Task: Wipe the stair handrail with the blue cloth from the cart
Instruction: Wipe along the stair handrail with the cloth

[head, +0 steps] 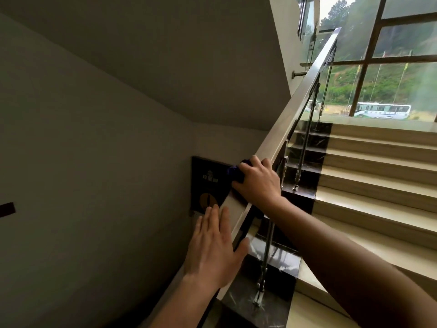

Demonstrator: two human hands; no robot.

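Observation:
The handrail (305, 91) is a flat, pale metal bar that climbs from bottom centre to the upper right. My right hand (259, 181) lies on top of it at mid-height, closed over the blue cloth (234, 172). Only a dark blue bunch of the cloth shows at the hand's left side. My left hand (214, 250) rests lower on the rail, flat, fingers together and pointing up the rail, thumb on the rail's right side, holding nothing.
Glass panels on steel posts (300, 171) stand under the rail. Beige stair steps (378, 185) with dark edging rise on the right toward a large window (390, 67). A grey wall fills the left, with a dark sign (208, 185) behind the rail.

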